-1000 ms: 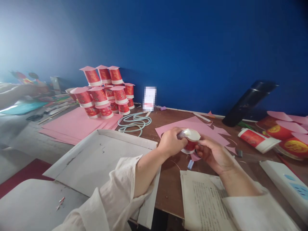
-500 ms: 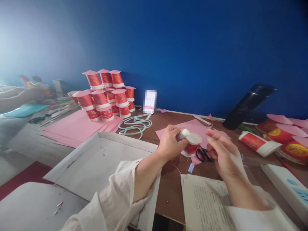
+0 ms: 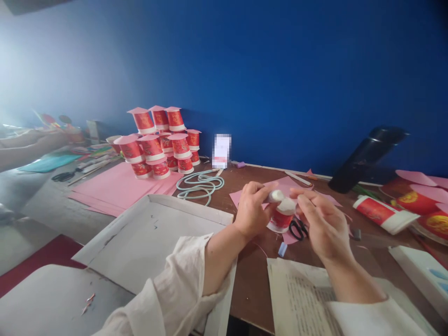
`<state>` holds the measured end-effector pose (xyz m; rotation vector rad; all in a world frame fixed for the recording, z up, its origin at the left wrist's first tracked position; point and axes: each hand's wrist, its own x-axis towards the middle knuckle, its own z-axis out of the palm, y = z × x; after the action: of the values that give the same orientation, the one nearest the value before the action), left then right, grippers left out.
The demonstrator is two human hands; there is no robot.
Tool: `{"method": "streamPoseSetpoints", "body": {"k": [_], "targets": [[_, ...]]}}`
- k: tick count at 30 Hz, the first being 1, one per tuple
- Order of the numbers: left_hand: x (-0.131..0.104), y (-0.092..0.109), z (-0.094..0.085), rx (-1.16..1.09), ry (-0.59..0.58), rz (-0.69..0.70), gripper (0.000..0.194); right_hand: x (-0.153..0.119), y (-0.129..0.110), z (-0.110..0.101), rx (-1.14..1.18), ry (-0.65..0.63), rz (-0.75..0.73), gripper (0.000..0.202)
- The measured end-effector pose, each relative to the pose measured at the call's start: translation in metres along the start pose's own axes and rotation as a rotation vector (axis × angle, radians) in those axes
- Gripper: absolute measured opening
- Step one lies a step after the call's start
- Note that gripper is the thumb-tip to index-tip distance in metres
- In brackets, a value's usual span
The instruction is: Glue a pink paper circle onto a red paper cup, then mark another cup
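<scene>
- The left hand [image 3: 252, 210] is gripping a white-tipped stick [image 3: 276, 196] at the cup's eleven o'clock, contact not showing clearly.
- The right hand [image 3: 324, 221], wider apart half a second ago, is closing in at two o'clock; whether its bunching fingers are holding anything, one cannot tell.
- Both hands are thus converging over the cup [image 3: 282, 219], which is standing on the table [image 3: 254, 289].
- Scissors [image 3: 297, 231] are lying at four o'clock.

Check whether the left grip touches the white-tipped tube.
Touching. The head view shows the left grip closed around the white-tipped tube, its white end poking out.
</scene>
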<state>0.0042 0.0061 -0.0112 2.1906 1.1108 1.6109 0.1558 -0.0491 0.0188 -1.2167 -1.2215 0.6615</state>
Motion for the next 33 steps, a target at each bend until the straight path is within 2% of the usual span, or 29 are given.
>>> {"method": "streamPoseSetpoints", "body": {"k": [4,7,10,12,15,17,19,23,26,28,30,33], "targets": [[0.011,-0.009,0.002,-0.022,0.154,-0.1,0.042,0.018,-0.011,0.01,-0.176,0.159,-0.203,0.03],[0.023,0.001,0.0,-0.145,0.216,-0.2,0.042,0.024,-0.019,0.018,-0.231,0.186,-0.375,0.029],[0.034,0.019,-0.001,-0.38,0.247,-0.397,0.043,0.02,-0.018,0.022,-0.366,0.189,-0.607,0.034],[0.038,0.029,0.0,-0.672,0.249,-0.532,0.046,0.016,-0.011,0.023,-0.397,0.156,-0.745,0.05],[0.038,0.037,0.0,-0.952,0.234,-0.599,0.053,0.012,0.002,0.021,-0.467,0.103,-0.847,0.078],[0.036,0.04,-0.002,-1.031,0.207,-0.626,0.056,0.012,0.008,0.019,-0.485,0.113,-0.845,0.083],[0.034,0.041,-0.004,-1.09,0.171,-0.637,0.058,0.014,0.011,0.018,-0.486,0.114,-0.812,0.08],[0.03,0.042,-0.006,-1.138,0.085,-0.616,0.059,0.013,0.012,0.015,-0.456,0.052,-0.757,0.07],[0.025,0.041,-0.005,-0.958,0.048,-0.56,0.048,0.01,0.01,0.012,-0.389,0.041,-0.674,0.061],[0.021,0.039,-0.004,-0.68,0.079,-0.426,0.037,0.008,0.008,0.01,-0.337,0.062,-0.607,0.051],[0.017,0.036,-0.003,-0.429,0.143,-0.219,0.027,0.006,0.006,0.008,-0.29,0.059,-0.56,0.042],[0.014,0.031,-0.002,-0.238,0.217,0.051,0.022,0.003,0.002,0.009,-0.208,0.026,-0.475,0.034]]}}
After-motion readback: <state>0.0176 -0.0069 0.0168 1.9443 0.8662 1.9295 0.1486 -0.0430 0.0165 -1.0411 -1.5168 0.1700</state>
